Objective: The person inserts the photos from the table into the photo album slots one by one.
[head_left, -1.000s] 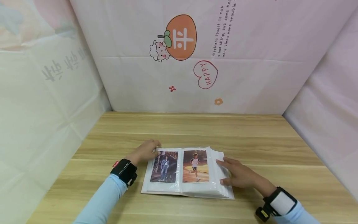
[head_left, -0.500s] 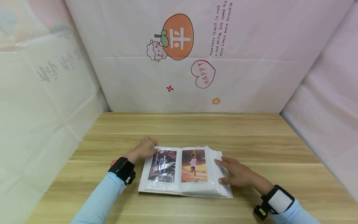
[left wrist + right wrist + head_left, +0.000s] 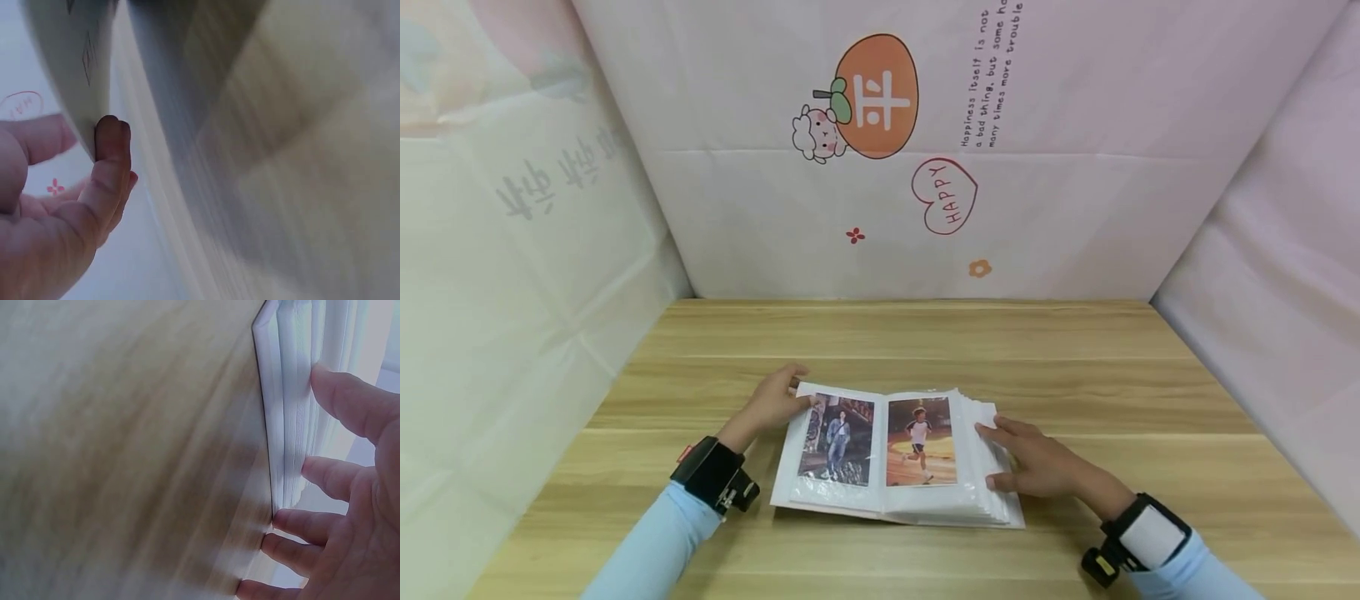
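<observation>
An open photo album (image 3: 925,502) lies on the wooden table, showing a photo (image 3: 837,440) of a standing person in blue on the left page and a photo (image 3: 921,442) of a running person on the right. My left hand (image 3: 767,403) pinches the far left corner of the album between thumb and fingers. In the left wrist view the cover (image 3: 78,69) is raised off the table, with fingertips curled behind it. At the opposite side my right hand (image 3: 1037,462) rests its spread, fairly straight fingers against the fanned page edges (image 3: 297,412).
The wood-grain table (image 3: 910,333) runs back to a printed white cloth wall (image 3: 737,225). Similar cloth walls stand at the left (image 3: 497,317) and the right (image 3: 1285,275).
My left hand has shifted slightly left and now grips the cover's corner, and the left side of the album has risen and tilted. The right hand keeps its place at the page edges.
</observation>
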The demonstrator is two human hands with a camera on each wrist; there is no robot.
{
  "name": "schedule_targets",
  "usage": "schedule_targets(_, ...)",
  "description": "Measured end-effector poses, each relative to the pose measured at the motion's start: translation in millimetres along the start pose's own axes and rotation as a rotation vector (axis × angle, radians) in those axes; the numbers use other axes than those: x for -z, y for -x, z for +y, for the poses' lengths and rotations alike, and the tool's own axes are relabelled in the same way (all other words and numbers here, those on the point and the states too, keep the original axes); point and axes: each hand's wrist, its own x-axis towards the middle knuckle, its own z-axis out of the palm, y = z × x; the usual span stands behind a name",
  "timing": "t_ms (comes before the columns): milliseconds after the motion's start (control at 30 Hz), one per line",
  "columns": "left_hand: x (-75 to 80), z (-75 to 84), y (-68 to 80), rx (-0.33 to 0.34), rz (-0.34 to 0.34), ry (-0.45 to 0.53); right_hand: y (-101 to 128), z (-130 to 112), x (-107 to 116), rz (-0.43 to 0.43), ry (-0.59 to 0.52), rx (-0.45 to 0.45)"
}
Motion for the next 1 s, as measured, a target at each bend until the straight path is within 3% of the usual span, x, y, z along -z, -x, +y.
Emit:
schedule_targets(167, 0.0, 2.3, 15.1, 0.076, 0.045, 0.176, 0, 1, 0, -0.006, 0.001, -0.009)
schedule_targets(300, 1.4, 4.5, 31.5, 0.094, 0.041, 0.262, 0, 0, 0, -0.005, 0.001, -0.001)
schedule_targets(600, 4.1, 12.8, 63.5, 0.110, 0.011, 0.293, 1, 0, 1, 0.003, 0.004, -0.007)
schedule_targets(1000, 3.0, 16.4, 70.2, 0.113, 0.027, 0.296, 2, -1, 4, -0.027, -0.041, 0.021)
